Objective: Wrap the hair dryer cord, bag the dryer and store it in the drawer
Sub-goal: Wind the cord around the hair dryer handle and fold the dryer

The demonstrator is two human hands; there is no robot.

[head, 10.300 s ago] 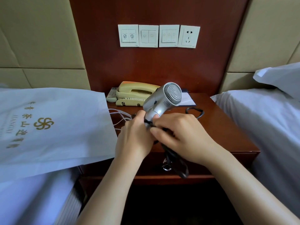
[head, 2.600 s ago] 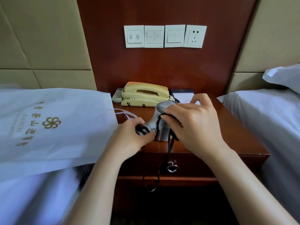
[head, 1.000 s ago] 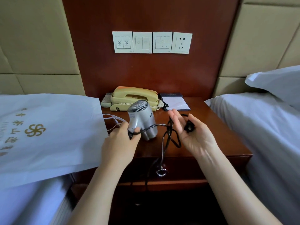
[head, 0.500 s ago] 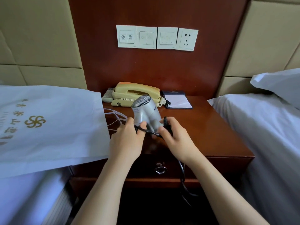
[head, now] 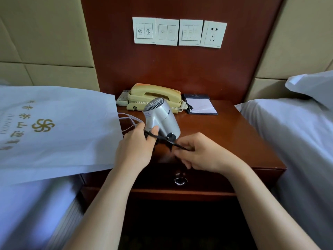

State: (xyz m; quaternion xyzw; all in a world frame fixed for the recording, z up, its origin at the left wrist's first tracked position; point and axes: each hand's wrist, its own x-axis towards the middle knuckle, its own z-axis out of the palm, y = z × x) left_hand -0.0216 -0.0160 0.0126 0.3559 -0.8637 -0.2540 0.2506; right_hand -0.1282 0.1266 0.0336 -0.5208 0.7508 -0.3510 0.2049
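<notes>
The silver hair dryer (head: pixel 161 118) is held just above the wooden nightstand (head: pixel 225 134), its grille turned up and away from me. My left hand (head: pixel 137 147) grips its folded handle and pins the black cord (head: pixel 163 138) against it with the thumb. My right hand (head: pixel 201 152) is closed on the cord, drawn taut to the right of the dryer near the front edge. A white bag (head: pixel 54 130) with gold print lies on the bed at left, its handles (head: pixel 128 123) spilling onto the nightstand. The drawer (head: pixel 207 179) below is closed, with a ring pull (head: pixel 180 180).
A cream telephone (head: pixel 155 96), a remote (head: pixel 123 100) and a notepad (head: pixel 201 106) sit at the back of the nightstand. Switches and a socket (head: pixel 213 34) are on the wood panel above. Beds with white sheets flank both sides; a pillow (head: pixel 313 85) is at right.
In the last second my right hand, then open with cord loops across it, has closed on the cord and pulled it taut low beside the dryer. The left hand kept its hold on the handle.
</notes>
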